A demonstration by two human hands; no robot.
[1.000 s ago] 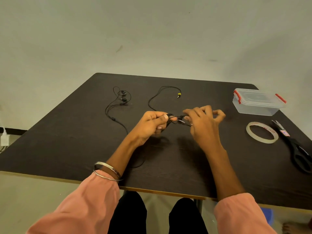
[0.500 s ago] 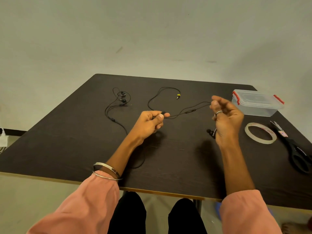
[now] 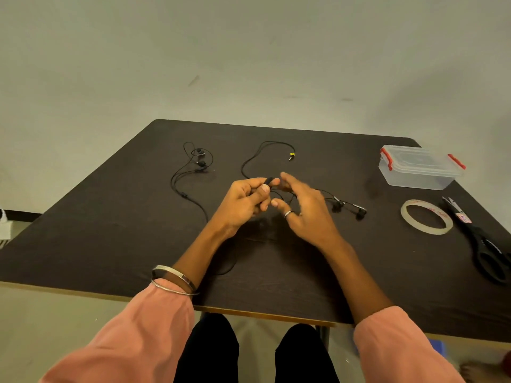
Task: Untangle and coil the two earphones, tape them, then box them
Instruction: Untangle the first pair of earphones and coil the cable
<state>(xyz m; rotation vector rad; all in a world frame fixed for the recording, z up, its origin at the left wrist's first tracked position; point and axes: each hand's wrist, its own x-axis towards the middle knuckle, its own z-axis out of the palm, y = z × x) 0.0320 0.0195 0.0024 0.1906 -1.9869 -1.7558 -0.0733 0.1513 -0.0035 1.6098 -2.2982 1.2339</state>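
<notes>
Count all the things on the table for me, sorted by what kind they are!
Earphones: 2, one lying at the far left, one in the hands with its buds on the table
Plastic box: 1
Tape roll: 1
Scissors: 1
Total: 5

Matt dark table (image 3: 110, 230), clear plastic box (image 3: 414, 178).

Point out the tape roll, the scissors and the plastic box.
tape roll (image 3: 408, 220): head view, left side of the ring.
scissors (image 3: 489, 258): head view, black handles.
box (image 3: 420, 159): head view, middle of the clear lid.
</notes>
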